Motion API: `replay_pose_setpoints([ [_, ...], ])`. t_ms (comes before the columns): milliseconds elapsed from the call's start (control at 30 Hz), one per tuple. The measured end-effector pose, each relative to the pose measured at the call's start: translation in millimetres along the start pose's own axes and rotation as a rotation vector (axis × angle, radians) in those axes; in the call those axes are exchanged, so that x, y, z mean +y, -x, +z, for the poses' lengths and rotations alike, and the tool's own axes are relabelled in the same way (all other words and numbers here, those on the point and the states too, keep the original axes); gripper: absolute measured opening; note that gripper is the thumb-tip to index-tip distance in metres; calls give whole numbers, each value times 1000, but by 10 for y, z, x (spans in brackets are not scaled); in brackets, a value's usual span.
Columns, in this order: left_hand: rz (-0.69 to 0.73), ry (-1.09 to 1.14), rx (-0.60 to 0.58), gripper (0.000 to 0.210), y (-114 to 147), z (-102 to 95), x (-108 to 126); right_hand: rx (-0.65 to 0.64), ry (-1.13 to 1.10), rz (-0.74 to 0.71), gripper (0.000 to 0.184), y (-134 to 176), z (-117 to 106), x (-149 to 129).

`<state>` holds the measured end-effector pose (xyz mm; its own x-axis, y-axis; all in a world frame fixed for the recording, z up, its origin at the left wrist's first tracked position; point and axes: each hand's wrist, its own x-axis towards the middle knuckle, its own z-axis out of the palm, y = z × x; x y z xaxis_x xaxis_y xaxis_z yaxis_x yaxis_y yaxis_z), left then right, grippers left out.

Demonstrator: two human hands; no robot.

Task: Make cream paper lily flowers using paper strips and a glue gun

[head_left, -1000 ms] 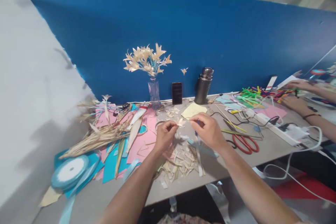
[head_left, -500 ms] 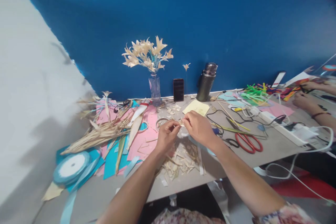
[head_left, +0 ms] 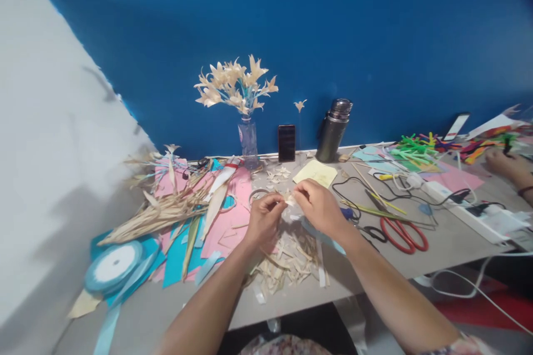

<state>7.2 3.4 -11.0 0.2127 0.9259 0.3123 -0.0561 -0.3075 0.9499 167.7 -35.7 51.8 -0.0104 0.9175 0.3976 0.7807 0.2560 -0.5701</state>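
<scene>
My left hand (head_left: 265, 219) and my right hand (head_left: 318, 206) meet over the table, fingertips pinched. Between them is a small pale piece of dried husk (head_left: 289, 200), partly hidden by the fingers. Beneath my hands lies a heap of cream husk scraps (head_left: 283, 266). Small cut husk pieces (head_left: 280, 173) are scattered just beyond, beside a yellow paper sheet (head_left: 315, 173). A bundle of dried husk strips (head_left: 156, 216) rests to the left on pink and blue sheets. Husk flowers (head_left: 235, 86) with blue stems stand in a clear bottle (head_left: 249, 141).
A blue ribbon spool (head_left: 114, 266) lies at the left. Behind stand a phone (head_left: 286, 143) and a dark flask (head_left: 334, 130). Red-handled scissors (head_left: 403, 234), cables and a white power strip (head_left: 464, 213) are on the right. A co-worker's hand (head_left: 506, 166) appears at the far right.
My fingertips have parted slightly, showing more of the pale husk piece. The view has shifted a little, moving things on the right outward. The co-worker's hands are less in view.
</scene>
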Motion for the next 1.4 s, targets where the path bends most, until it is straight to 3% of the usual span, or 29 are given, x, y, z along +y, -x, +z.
replay_pose_setpoints([
  [267, -180, 113, 30, 17, -7, -5, 126, 146, -254, 9, 17, 11, 24, 196],
  [400, -204, 108, 35, 16, 4, 4, 135, 17, -366, 63, 17, 33, 143, 281],
  [533, -184, 95, 48, 16, 19, 20, 151, -92, -370, 17, 17, 50, 138, 259],
  [633, -194, 84, 49, 17, 25, 31, 171, -98, -396, 46, 11, 60, 125, 233],
  [733, -241, 91, 36, 18, 25, 43, 189, -104, -439, 125, 22, 78, 185, 239],
  [967, -402, 291, 11, 25, 26, 65, 195, -167, -675, 199, 19, 138, 390, 327],
  [1167, -407, 243, 11, 22, 39, 67, 191, -74, -678, 202, 13, 153, 414, 358],
  [1400, -397, 259, -39, 31, 31, 54, 229, -114, -791, 243, 18, 127, 390, 325],
])
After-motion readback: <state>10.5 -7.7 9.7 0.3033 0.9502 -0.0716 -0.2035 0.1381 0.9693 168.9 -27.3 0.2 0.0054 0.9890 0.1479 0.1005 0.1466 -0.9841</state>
